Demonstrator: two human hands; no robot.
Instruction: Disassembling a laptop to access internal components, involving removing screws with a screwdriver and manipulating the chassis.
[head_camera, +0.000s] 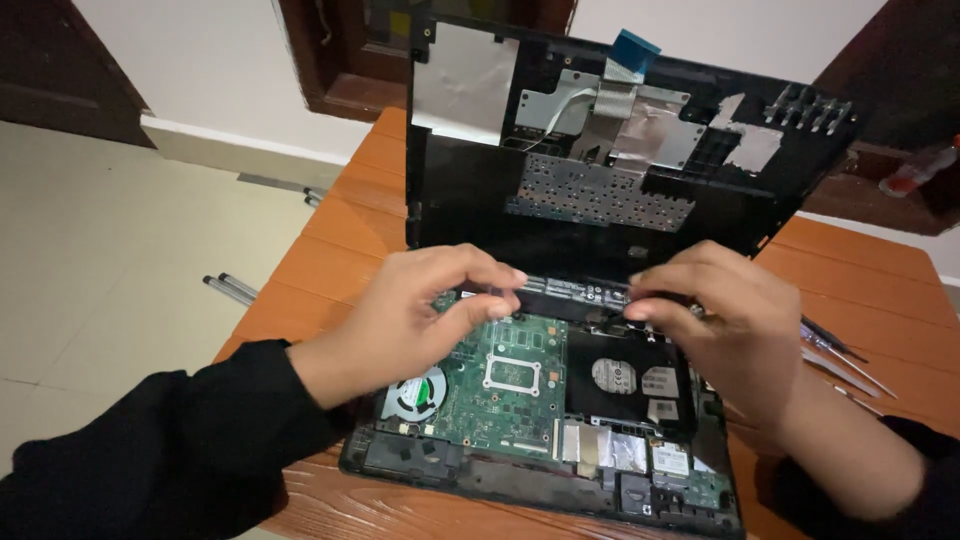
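opened black laptop base (540, 480) lies flat on the orange-brown wooden plank table (860, 290), long axis running left to right across the view, its front edge toward the wearer and its hinge edge away. inside it: green circuit board (500, 385) at centre-left, round cooling fan with pale blades (413, 392) at lower left, dark drive bay holding a drive with silver round labels (625, 378) at centre-right, small green card (670, 460) near the front right corner. black upper case panel (600, 150) stands nearly upright behind the base, tilted a little back, underside facing the wearer; it shows silver foil patches, a perforated metal keyboard backing plate (595, 195) and a blue-tipped flat ribbon cable (630, 52) pointing up at its top edge. a thin black bar with white labels (575, 290) runs left to right along the hinge line, between the panel and the board. left hand (420, 315) pinches the left end of this bar, thumb below and fingers curled over it. right hand (715, 310) pinches the right end the same way, fingers closed on it. both wrists in black sleeves cross over the base's side edges and hide parts of it. slender metal tools (840, 360) lie on the table right of the right hand, well clear. two thin metal rods (232, 288) lie on the pale tiled floor (110, 260) to the left. the raised panel blocks the view of the table behind it.
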